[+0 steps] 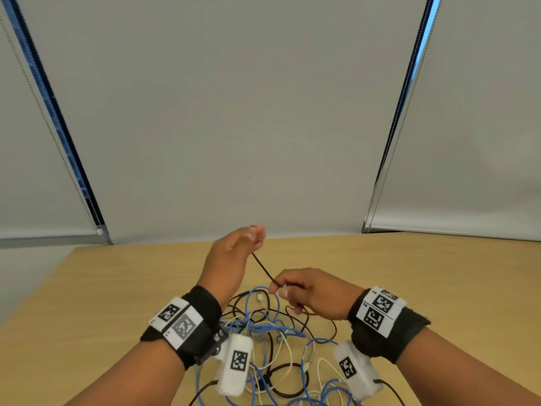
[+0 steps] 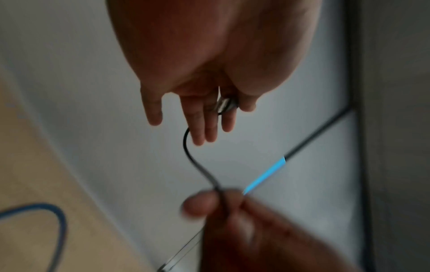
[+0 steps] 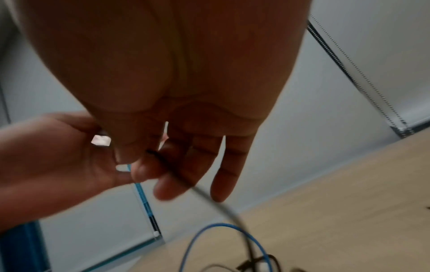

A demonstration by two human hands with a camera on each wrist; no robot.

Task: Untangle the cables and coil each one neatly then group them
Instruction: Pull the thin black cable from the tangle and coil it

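Left hand (image 1: 234,253) raised above the desk (image 1: 117,288), thumb and forefinger pinching the end of the black cable (image 1: 263,268); right hand (image 1: 307,291) lower and nearer, thumb and forefinger pinching the same black cable a little further along; short taut run between the two hands, sloping down toward the right one.

Head view only: the tangle (image 1: 272,341) sits on the desk under and between both wrists; blue cable (image 1: 254,323), white cable (image 1: 285,347) and more black loops all crossed over each other, nothing coiled yet; wrist bands with printed markers (image 1: 380,309) on both arms; grey roller blinds (image 1: 219,112) behind the desk.

Left wrist view only: a metal connector (image 2: 224,104) held between thumb and forefinger, other fingers (image 2: 202,128) hanging straight; black cable runs in an S-curve from there to the right hand's pinch (image 2: 218,198); one blue loop (image 2: 56,220) on the desk at the edge of the frame; heavy blur.

Right wrist view only: black cable (image 3: 186,182) passes out of the pinch, across the loosely extended fingers (image 3: 223,174), then drops to the tangle; blue loop (image 3: 223,228) directly below; left hand (image 3: 58,156) visible beyond, its grip itself hidden behind the right thumb.
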